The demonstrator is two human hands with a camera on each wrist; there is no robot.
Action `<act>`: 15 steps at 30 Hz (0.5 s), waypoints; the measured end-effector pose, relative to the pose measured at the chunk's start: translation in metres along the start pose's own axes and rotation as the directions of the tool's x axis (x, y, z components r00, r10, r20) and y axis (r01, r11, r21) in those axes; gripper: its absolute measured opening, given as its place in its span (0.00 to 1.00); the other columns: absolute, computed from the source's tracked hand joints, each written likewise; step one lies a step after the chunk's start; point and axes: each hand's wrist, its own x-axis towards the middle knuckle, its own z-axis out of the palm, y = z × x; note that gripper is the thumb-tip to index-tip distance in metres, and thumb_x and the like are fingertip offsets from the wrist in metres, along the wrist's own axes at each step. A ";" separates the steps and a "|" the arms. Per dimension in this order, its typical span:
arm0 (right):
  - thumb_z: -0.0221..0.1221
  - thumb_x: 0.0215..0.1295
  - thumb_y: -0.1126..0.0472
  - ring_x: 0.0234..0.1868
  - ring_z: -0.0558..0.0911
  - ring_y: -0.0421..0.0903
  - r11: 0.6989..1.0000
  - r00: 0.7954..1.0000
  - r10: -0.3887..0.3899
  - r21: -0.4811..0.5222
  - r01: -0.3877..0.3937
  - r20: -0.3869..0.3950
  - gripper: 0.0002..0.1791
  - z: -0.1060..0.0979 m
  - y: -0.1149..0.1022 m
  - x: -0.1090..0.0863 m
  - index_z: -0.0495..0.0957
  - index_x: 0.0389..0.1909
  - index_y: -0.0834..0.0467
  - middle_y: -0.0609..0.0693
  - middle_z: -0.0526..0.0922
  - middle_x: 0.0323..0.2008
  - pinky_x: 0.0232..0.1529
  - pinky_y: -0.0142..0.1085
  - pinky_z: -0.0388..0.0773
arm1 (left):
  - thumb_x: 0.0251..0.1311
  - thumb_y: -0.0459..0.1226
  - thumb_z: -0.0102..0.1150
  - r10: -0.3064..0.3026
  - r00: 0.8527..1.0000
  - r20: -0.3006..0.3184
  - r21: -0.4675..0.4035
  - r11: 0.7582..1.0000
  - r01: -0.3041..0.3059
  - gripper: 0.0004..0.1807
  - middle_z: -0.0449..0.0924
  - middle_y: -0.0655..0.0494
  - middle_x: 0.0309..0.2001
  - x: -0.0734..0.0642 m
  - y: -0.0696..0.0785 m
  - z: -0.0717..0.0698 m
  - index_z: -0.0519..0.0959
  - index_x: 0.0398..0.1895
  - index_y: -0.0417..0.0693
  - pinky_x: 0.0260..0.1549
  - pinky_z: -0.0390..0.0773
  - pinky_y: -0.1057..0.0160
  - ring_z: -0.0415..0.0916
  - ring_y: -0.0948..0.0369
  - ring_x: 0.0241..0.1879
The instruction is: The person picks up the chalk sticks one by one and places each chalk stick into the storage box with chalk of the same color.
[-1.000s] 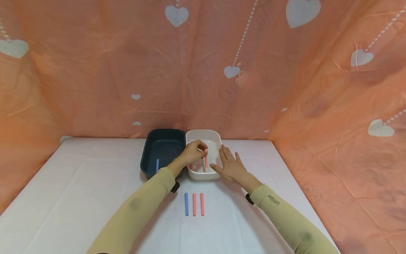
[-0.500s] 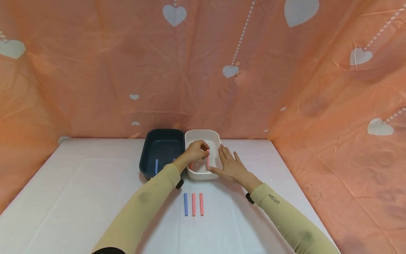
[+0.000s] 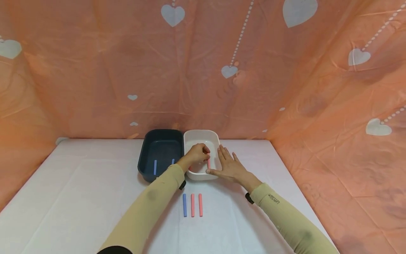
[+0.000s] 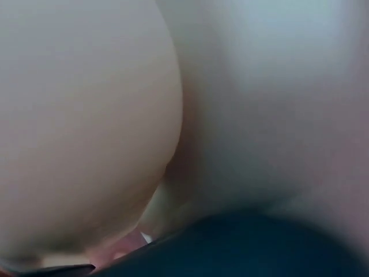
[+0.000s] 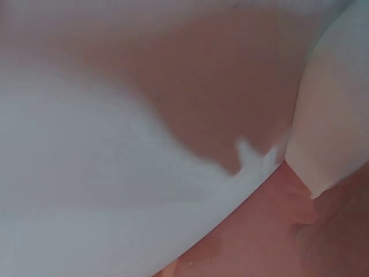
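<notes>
In the head view my left hand (image 3: 197, 153) reaches over the white tub (image 3: 200, 133) and pinches the upper end of a pink chalk stick (image 3: 209, 163), which points toward the near wall. Fingers straight and spread, my right hand (image 3: 231, 168) rests along the tub's right rim, its thumb at the near rim. A bit of pink (image 3: 190, 169) shows low in the tub beside my left wrist. On the white table lie one blue chalk stick (image 3: 184, 205) and two pink ones, side by side. Both wrist views are blurred and show mostly skin, cloth and shadow.
A dark blue tub (image 3: 162, 137) stands against the white tub's left side. Two blue chalk sticks (image 3: 155, 167) are in it, one partly hidden by my left sleeve. An orange curtain (image 3: 203, 88) with hearts rises behind the white table (image 3: 79, 194).
My left hand has moved slightly right and nearer, taking the pink chalk stick toward the tub's near right side. My right thumb has shifted a little left along the near rim.
</notes>
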 end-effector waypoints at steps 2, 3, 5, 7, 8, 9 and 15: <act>0.50 0.68 0.24 0.84 0.39 0.53 1.000 1.000 0.004 0.002 -0.004 0.001 0.61 0.001 0.000 0.000 0.37 0.83 0.62 0.55 0.35 0.84 0.80 0.55 0.35 | 0.63 0.30 0.66 0.001 1.000 -0.002 0.025 1.000 -0.001 0.12 0.83 0.47 0.40 -0.001 0.001 0.001 0.82 0.48 0.35 0.36 0.79 0.68 0.79 0.60 0.35; 0.50 0.68 0.24 0.84 0.39 0.53 1.000 1.000 0.003 0.002 -0.003 0.000 0.61 0.001 0.001 0.000 0.37 0.83 0.62 0.55 0.35 0.84 0.80 0.55 0.36 | 0.63 0.30 0.66 0.001 1.000 -0.005 0.033 0.999 -0.001 0.12 0.83 0.47 0.40 -0.001 0.001 0.002 0.82 0.48 0.35 0.37 0.79 0.67 0.79 0.59 0.36; 0.51 0.68 0.25 0.84 0.40 0.53 1.000 1.000 0.000 0.002 0.000 -0.008 0.61 0.002 0.001 0.000 0.38 0.83 0.63 0.56 0.35 0.84 0.80 0.55 0.36 | 0.63 0.30 0.65 0.004 1.000 -0.012 0.051 0.999 -0.003 0.11 0.83 0.47 0.40 -0.001 0.001 0.003 0.82 0.48 0.35 0.39 0.79 0.65 0.78 0.58 0.38; 0.51 0.68 0.24 0.84 0.40 0.53 1.000 1.000 0.000 -0.002 0.000 -0.013 0.61 0.002 0.001 0.000 0.38 0.83 0.63 0.56 0.36 0.84 0.80 0.56 0.37 | 0.63 0.30 0.64 0.010 1.000 -0.018 0.075 0.997 -0.009 0.11 0.83 0.46 0.40 -0.001 0.001 0.005 0.82 0.47 0.34 0.43 0.79 0.63 0.78 0.56 0.40; 0.51 0.68 0.25 0.84 0.40 0.53 1.000 1.000 -0.001 -0.003 0.001 -0.016 0.61 0.002 0.001 0.000 0.39 0.83 0.63 0.56 0.36 0.84 0.80 0.56 0.37 | 0.64 0.30 0.64 0.010 1.000 -0.017 0.087 0.996 -0.008 0.10 0.83 0.45 0.41 -0.001 0.000 0.006 0.82 0.47 0.34 0.44 0.80 0.61 0.78 0.56 0.40; 0.51 0.68 0.25 0.84 0.41 0.53 1.000 1.000 -0.001 -0.003 0.001 -0.017 0.61 0.003 0.001 0.001 0.39 0.83 0.63 0.56 0.36 0.84 0.80 0.56 0.38 | 0.65 0.30 0.63 0.009 1.000 -0.017 0.102 0.995 -0.008 0.10 0.83 0.45 0.41 -0.001 -0.001 0.007 0.82 0.47 0.34 0.46 0.80 0.60 0.78 0.55 0.41; 0.50 0.68 0.24 0.84 0.41 0.54 1.000 1.000 -0.002 -0.017 0.001 -0.020 0.61 0.002 0.001 0.001 0.39 0.83 0.64 0.56 0.37 0.84 0.80 0.56 0.38 | 0.68 0.32 0.62 0.000 1.000 -0.009 0.190 0.982 0.002 0.10 0.84 0.44 0.43 0.000 -0.002 0.011 0.81 0.47 0.34 0.52 0.80 0.55 0.79 0.53 0.44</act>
